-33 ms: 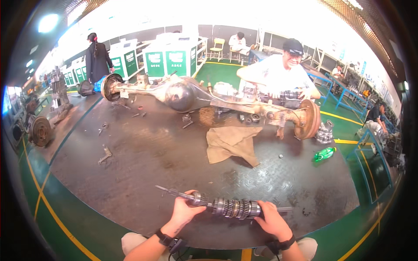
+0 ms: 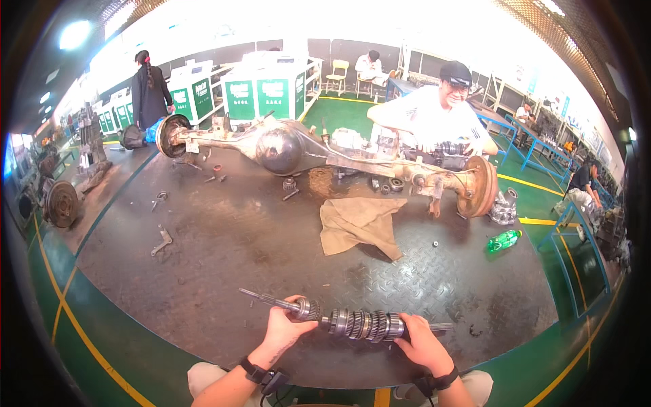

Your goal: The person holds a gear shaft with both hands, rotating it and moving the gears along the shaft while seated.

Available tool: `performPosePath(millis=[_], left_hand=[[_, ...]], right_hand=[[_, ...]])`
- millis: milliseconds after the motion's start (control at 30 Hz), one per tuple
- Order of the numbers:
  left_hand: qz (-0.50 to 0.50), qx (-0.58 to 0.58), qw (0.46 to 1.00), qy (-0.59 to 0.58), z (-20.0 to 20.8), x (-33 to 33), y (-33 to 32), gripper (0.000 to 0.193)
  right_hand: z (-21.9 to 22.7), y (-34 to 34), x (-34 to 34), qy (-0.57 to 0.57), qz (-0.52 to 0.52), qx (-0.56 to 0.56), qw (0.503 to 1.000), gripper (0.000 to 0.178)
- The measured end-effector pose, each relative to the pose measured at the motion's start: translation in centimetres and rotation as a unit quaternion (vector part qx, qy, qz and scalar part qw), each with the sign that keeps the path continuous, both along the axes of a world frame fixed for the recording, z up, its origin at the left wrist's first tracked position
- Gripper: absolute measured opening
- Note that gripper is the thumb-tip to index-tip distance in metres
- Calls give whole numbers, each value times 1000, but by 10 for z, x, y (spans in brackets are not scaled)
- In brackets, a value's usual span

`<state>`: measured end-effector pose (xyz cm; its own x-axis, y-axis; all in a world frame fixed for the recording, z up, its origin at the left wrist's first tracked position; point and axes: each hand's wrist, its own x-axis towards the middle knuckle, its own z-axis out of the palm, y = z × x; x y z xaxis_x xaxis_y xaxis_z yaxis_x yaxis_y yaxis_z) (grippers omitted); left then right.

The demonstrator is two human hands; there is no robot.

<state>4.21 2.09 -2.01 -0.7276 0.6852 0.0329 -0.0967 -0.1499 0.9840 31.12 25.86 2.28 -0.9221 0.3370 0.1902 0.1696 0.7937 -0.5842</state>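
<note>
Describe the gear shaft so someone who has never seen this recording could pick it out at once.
Start with the big dark table and go to its near edge. There the left hand and right hand hold the gear shaft crosswise. Unlike the rusty axle across the far side, it is slim, with toothed rings and thin ends poking out either side.

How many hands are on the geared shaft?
2: the left hand grips the geared shaft toward its left end, the right hand toward its right end. No third hand shows, though the underside is hidden.
</note>
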Motion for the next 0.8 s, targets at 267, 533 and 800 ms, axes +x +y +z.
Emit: performPosePath(millis=[267, 533, 800], left_hand=[[79, -118, 985, 101, 28, -16, -13, 54], [76, -202, 953, 214, 59, -24, -26, 35], [67, -242, 909, 332, 47, -26, -19, 34]], right_hand=[[-12, 0, 4, -2, -27, 8, 1000, 71], [-16, 0, 7, -37, -37, -5, 999, 75], [-17, 1, 6, -29, -31, 15, 999, 76]])
